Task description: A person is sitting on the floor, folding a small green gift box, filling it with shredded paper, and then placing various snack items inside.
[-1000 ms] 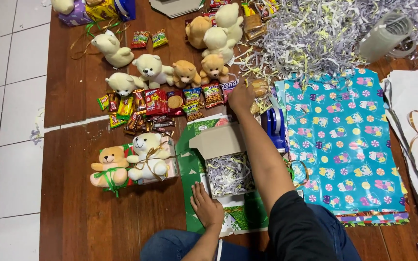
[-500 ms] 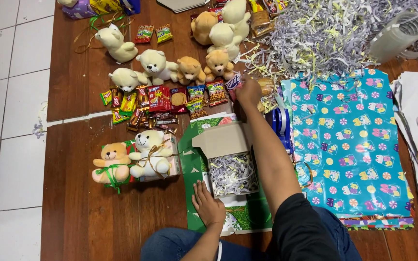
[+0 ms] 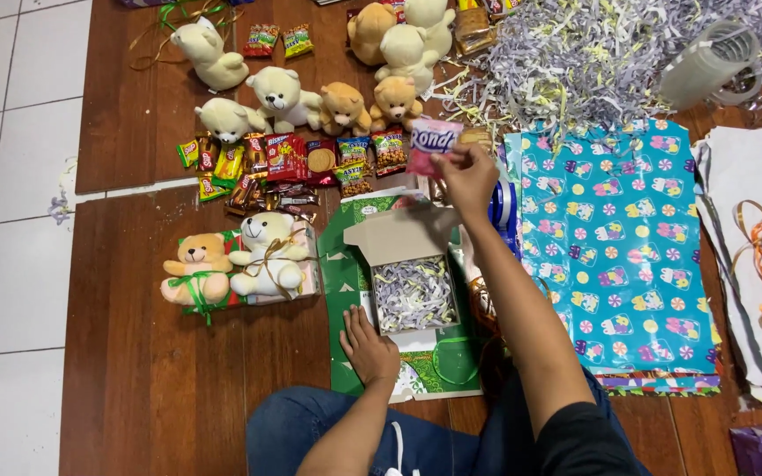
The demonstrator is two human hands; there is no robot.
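Right hand (image 3: 467, 176) holds pink snack packet (image 3: 432, 143) in narrow pinch grip, above open cardboard box (image 3: 412, 286). Packet long axis roughly horizontal, slight tilt, printed face toward camera; lower right corner hidden by fingers. Glossy pink, white lettering. Left hand (image 3: 368, 345) lies flat, fingers spread, holding nothing, on green wrapping paper (image 3: 346, 282) just beside box; box interior filled with paper shreds.

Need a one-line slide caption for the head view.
Right hand lifts a pink snack packet above an open shred-filled box; left hand rests on green wrapping paper.
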